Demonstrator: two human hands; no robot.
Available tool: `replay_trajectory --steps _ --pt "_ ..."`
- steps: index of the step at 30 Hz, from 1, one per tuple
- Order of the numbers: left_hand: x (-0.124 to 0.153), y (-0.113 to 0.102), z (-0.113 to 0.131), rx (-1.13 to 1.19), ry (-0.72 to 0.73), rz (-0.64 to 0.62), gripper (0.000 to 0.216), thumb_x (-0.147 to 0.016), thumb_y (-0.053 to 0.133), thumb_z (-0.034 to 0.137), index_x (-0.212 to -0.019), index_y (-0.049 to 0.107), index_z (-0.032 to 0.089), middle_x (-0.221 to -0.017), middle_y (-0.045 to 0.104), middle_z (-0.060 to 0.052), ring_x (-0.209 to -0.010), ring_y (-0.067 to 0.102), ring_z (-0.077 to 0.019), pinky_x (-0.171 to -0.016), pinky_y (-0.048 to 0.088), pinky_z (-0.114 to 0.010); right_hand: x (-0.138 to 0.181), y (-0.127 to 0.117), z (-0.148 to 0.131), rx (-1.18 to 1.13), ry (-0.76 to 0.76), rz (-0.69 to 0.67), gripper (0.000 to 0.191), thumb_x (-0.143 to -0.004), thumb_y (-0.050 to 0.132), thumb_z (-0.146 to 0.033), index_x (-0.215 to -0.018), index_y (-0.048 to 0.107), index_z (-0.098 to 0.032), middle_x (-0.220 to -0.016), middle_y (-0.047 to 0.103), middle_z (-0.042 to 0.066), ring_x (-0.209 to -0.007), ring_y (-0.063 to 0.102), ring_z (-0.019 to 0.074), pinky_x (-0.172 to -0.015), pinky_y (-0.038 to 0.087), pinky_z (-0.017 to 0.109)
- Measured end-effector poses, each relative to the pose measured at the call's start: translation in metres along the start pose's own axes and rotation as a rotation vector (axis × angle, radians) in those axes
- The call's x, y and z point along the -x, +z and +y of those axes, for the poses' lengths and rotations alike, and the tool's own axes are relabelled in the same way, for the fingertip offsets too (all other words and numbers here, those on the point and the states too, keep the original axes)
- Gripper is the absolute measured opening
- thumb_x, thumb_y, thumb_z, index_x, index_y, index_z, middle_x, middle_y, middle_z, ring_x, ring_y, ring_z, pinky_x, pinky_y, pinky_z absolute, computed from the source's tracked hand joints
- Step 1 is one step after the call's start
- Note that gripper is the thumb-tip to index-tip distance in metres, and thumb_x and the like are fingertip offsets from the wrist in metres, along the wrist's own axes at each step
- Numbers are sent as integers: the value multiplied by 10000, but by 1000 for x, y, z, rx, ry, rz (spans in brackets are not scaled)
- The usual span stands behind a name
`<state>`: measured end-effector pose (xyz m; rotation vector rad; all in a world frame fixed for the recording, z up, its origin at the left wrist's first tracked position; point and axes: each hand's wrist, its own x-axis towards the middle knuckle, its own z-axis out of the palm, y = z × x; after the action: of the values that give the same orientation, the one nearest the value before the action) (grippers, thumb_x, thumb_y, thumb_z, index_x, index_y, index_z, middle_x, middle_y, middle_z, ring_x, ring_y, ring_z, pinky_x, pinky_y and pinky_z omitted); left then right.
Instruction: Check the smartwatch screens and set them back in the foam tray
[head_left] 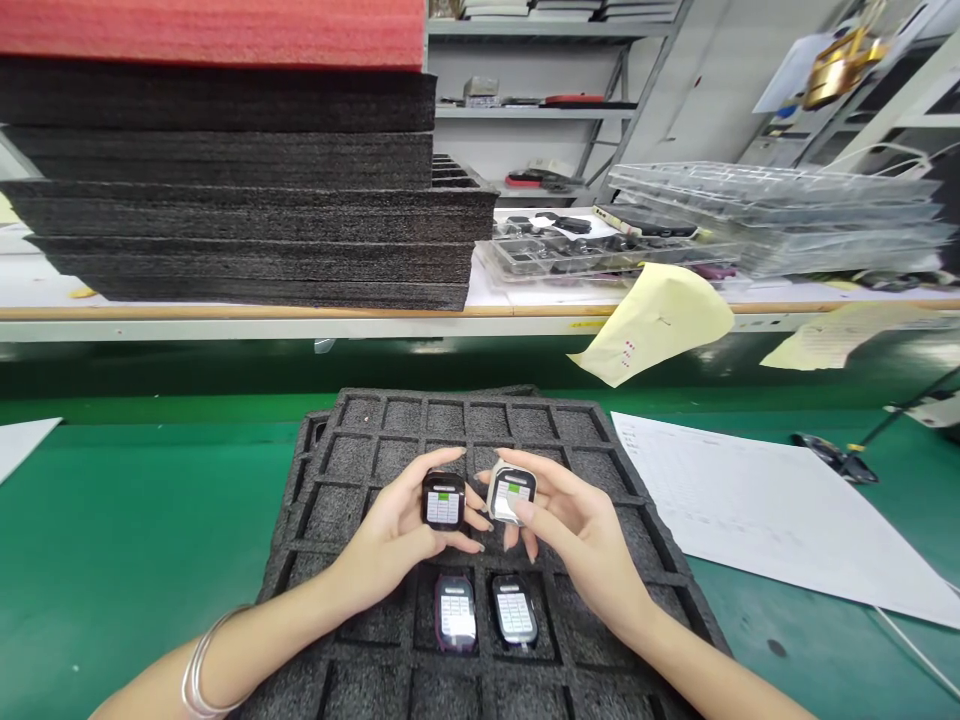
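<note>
My left hand (pixel 401 535) is closed around a small black device (pixel 443 501) with a lit screen, thumb and fingers pinching its sides. My right hand (pixel 570 530) grips a similar white-cased device (pixel 511 494), also lit. Both are held side by side just above a black foam tray (pixel 360 470) with a grid of square pockets. Two more devices, one dark (pixel 456 612) and one black (pixel 514 609), lie screen-up in neighbouring pockets below my hands. A silver bangle (pixel 201 665) circles my left wrist.
The tray lies on a green mat (pixel 135 540). A printed sheet (pixel 757 510) is to the right, a tall stack of black foam trays (pixel 247 200) on the raised shelf behind, clear plastic trays (pixel 780 210) and yellow papers (pixel 660 320) at back right.
</note>
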<state>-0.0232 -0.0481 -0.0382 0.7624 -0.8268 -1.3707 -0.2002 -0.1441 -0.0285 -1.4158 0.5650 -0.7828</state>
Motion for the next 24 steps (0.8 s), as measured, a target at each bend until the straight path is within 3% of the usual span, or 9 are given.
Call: replay_trajectory --steps 3,9,16,24 --pt "0 -1 -2 16 11 -24 535 -826 651 118 -1334 524 229 -1071 677 -105 -995 659 -250 -844 579 -399 -1 1 -1 31 -6 34 302 -878 713 -242 -1176 668 -235 -787 691 33 -533 601 132 -429 438 198" --pt "-2 -1 -2 -32 18 16 451 -912 625 184 -1345 506 219 -1045 678 -104 -969 678 -232 -815 600 -364 -1 -4 0 19 -42 0 263 -931 650 -263 -1193 677 -265 -995 721 70 -559 639 120 -442 478 186" --pt "-3 -2 1 -33 46 42 413 -927 606 184 -1329 515 215 -1010 687 -92 -925 695 -215 -765 610 -316 1 -6 1 -70 -27 -113 376 -918 657 -188 -1279 627 -289 -1024 717 67 -673 674 147 -500 512 183" --pt "-4 -6 0 39 56 -7 466 -872 583 121 -1327 523 203 -1035 699 -99 -942 694 -236 -775 612 -347 2 -7 1 -120 -19 -164 427 -897 663 -161 -1299 616 -296 -1139 702 94 -709 671 142 -542 518 187"
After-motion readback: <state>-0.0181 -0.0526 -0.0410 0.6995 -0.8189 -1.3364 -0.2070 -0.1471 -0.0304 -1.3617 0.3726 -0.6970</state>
